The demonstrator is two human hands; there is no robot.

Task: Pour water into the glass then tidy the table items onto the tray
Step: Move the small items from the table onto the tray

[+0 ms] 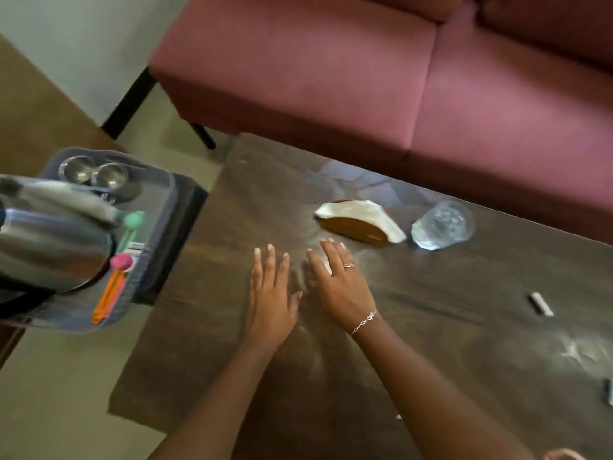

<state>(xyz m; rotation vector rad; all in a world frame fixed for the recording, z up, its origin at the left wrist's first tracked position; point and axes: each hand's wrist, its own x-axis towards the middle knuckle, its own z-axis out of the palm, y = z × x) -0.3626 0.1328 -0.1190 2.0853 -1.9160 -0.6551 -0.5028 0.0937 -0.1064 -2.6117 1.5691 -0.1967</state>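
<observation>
Both my hands hover flat over the middle of the dark wooden table [431,343]. My left hand [270,287] has straight fingers and holds nothing. My right hand [338,277], with a ring and a bracelet, lies open just short of a wooden napkin holder [358,222] filled with white napkins. A clear glass [442,224] stands to the right of the holder. A grey tray [156,237] sits on a stool at the left, carrying a steel kettle [49,247], two steel bowls [94,172] and several coloured clips [116,277].
A maroon sofa [365,78] runs along the table's far side. A small white stick-like item [541,303] lies at the table's right, and a dark object [608,395] shows at the right edge. Pale floor lies between tray and table.
</observation>
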